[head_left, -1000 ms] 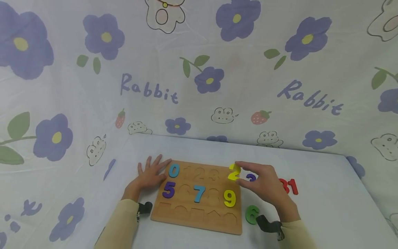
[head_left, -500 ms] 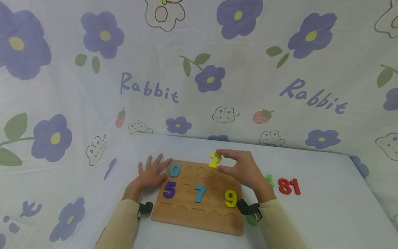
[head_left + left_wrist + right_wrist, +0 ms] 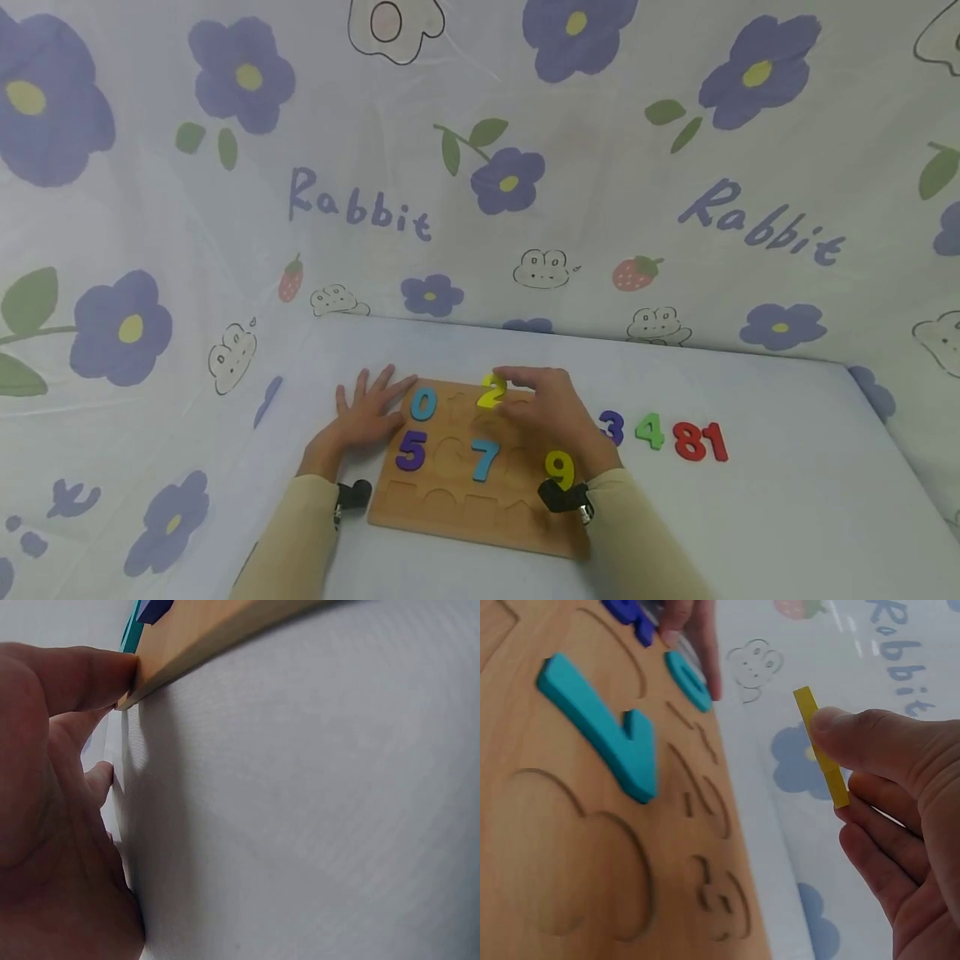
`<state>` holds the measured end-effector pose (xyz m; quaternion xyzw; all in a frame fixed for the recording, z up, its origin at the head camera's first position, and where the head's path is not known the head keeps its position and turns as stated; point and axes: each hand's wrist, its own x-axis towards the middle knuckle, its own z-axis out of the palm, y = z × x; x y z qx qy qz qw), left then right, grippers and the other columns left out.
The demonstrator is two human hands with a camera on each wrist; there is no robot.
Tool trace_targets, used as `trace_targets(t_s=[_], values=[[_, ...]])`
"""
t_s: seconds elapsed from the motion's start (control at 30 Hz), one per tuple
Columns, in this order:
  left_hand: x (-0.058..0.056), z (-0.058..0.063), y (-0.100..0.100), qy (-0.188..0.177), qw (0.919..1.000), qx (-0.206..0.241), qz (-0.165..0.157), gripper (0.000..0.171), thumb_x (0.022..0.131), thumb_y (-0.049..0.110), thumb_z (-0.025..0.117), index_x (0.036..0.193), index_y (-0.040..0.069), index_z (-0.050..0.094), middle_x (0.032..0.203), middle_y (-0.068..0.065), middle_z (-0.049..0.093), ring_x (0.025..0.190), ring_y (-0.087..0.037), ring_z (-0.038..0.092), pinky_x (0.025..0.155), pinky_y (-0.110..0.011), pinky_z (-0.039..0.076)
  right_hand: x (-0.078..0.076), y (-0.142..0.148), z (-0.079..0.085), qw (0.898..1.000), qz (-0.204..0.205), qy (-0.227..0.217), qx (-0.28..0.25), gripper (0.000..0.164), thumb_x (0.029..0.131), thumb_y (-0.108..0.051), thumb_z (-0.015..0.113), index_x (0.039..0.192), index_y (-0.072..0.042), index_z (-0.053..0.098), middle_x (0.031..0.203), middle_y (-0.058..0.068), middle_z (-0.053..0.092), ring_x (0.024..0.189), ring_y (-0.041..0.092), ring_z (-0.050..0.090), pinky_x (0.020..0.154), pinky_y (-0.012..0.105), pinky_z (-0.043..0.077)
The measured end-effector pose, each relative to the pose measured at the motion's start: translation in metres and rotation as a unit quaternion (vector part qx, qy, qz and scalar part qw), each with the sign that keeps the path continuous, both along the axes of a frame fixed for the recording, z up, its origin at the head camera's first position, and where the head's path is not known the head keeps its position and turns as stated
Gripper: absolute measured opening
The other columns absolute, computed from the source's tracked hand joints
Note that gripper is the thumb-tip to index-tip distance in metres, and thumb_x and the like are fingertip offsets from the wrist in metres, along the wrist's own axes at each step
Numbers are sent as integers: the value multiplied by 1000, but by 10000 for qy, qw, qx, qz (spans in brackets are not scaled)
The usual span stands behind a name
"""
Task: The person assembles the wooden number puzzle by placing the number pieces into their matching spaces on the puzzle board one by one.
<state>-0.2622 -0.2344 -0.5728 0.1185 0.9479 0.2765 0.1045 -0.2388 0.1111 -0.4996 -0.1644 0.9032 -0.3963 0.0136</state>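
Observation:
My right hand [image 3: 551,412] pinches a yellow number 2 [image 3: 492,392] between thumb and fingers, above the back edge of a wooden number board [image 3: 480,527]. Seen edge-on in the right wrist view, the yellow 2 [image 3: 807,709] is off the board, whose 2-shaped recess is bare. My left hand [image 3: 363,423] lies spread at the board's left side, with its thumb and index finger touching the edge. On the board sit a blue 0 [image 3: 423,404], a purple 5 [image 3: 411,451], a blue 7 [image 3: 484,460] and a yellow 9 [image 3: 559,469], which the right wrist strap partly covers.
Right of the board, on the white table [image 3: 787,517], lie a purple 3 [image 3: 612,427], a green 4 [image 3: 651,431], a red 8 [image 3: 689,441] and a red 1 [image 3: 717,442]. A patterned cloth [image 3: 450,108] hangs behind the table.
My right hand has carried the yellow 2 leftward from the board's right edge to near the 2 recess. The purple 3 and green 4 are uncovered; the green 6 is now hidden. My left hand stays.

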Motion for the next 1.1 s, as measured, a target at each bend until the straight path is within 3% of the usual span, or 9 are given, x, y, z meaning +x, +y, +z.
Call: trace_targets(t_s=[0.23, 0.53, 0.77, 1.1], values=[[-2, -3, 0, -14, 10000, -47, 23, 69, 103, 28, 56, 170, 28, 41, 184, -19, 11, 166, -58, -13, 122, -83, -21, 1, -13, -12, 9995, -84, -278, 143, 53, 96, -29, 86, 147, -24, 73, 148, 3, 73, 144, 36, 62, 116, 60, 53], [6, 18, 7, -165, 9996, -243, 8, 68, 106, 25, 57, 171, 26, 40, 184, -20, 11, 166, -58, -10, 122, -85, -16, 1, -18, -29, 9987, -71, -421, 295, 53, 94, -28, 88, 145, -23, 73, 147, 1, 73, 143, 33, 62, 122, 58, 49], [-2, -1, 3, -38, 10000, -55, 65, 69, 103, 29, 57, 170, 27, 41, 185, -18, 11, 167, -56, -13, 121, -81, -24, 1, -19, -44, 9984, -39, -247, 509, 54, 94, -28, 88, 146, -23, 73, 140, -1, 76, 130, 25, 67, 120, 52, 52], [-3, -3, 1, -33, 9999, -84, 56, 70, 103, 29, 58, 170, 27, 41, 184, -19, 11, 167, -57, -13, 121, -81, -23, 4, -24, -41, 9980, 20, -112, 622, 53, 95, -23, 87, 146, -19, 72, 136, 2, 77, 119, 22, 67, 115, 49, 56]])
